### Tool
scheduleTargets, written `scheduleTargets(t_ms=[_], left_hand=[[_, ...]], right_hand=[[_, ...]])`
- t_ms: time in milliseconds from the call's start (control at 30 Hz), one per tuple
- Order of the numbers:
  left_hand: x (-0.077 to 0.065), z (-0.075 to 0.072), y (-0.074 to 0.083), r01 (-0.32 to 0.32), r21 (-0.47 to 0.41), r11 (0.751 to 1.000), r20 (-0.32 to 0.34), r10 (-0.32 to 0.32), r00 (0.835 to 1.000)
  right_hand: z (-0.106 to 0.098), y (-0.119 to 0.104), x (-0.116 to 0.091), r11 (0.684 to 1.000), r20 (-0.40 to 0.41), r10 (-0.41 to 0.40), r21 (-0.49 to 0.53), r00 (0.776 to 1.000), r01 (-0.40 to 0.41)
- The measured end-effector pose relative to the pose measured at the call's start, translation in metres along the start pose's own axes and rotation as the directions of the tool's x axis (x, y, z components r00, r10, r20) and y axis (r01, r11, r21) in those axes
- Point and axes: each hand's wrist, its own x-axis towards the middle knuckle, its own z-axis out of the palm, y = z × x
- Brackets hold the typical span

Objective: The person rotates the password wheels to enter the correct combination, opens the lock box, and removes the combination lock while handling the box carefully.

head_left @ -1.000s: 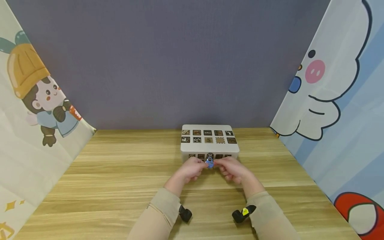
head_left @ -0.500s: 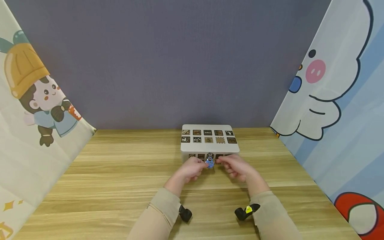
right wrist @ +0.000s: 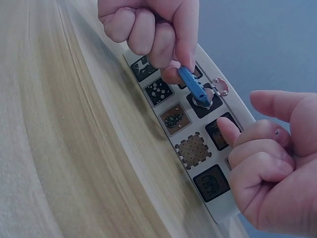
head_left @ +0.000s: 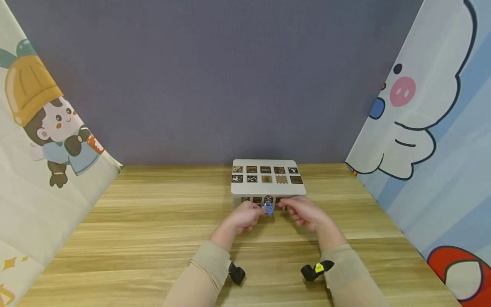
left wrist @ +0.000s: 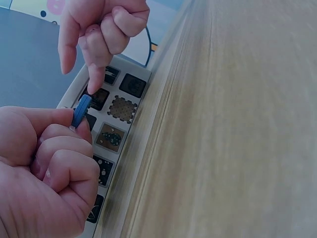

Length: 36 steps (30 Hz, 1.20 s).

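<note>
A small blue padlock [head_left: 268, 208] hangs at the metal clasp [right wrist: 221, 87] on the front of a white box [head_left: 268, 187] printed with dark square pictures. My left hand [head_left: 245, 214] pinches the padlock between thumb and index finger, its other fingers curled. Just to the right of the lock is my right hand [head_left: 304, 212], holding nothing. In the right wrist view its thumb and index finger are spread apart and the remaining fingers are bent. Small dark notches run along one side of the padlock [right wrist: 194, 87]. The shackle is partly hidden there.
The box stands at the back of a wood-grain table [head_left: 153, 238], near a grey upright panel [head_left: 230, 85]. Cartoon-printed cloths hang on the left [head_left: 23, 192] and right [head_left: 441, 170]. Each wrist wears a black camera strap.
My right hand has let go of the padlock and moved slightly right, its thumb and index finger parting. The left hand keeps its pinch in the same place.
</note>
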Motion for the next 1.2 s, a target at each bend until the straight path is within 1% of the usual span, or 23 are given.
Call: scheduleTargets(t_ms=[233,400,700,933,1200], left_hand=[[0.000,-0.001,0.001,0.001,0.009,1.000,0.004,-0.001,1.000],[-0.001,-0.001,0.001,0.006,0.007,1.000,0.007,-0.006,1.000],[0.001,-0.001,-0.001,0.004,-0.016,1.000,0.010,-0.003,1.000],[0.001,-0.002,-0.002,-0.001,0.001,1.000,0.012,0.001,1.000],[-0.001,-0.001,0.000,-0.006,0.005,1.000,0.009,0.006,1.000]], right_hand=[[0.004,-0.003,-0.003,0.995,-0.023,-0.020,-0.095,1.000,0.018],[0.008,-0.004,-0.003,0.990,-0.030,-0.035,-0.140,0.999,0.030],[0.017,0.001,0.001,0.969,-0.028,-0.079,-0.238,0.996,0.070],[0.023,0.007,0.004,0.966,-0.013,-0.071,-0.252,0.997,0.065],[0.028,0.008,0.004,0.964,0.008,-0.088,-0.252,0.996,0.087]])
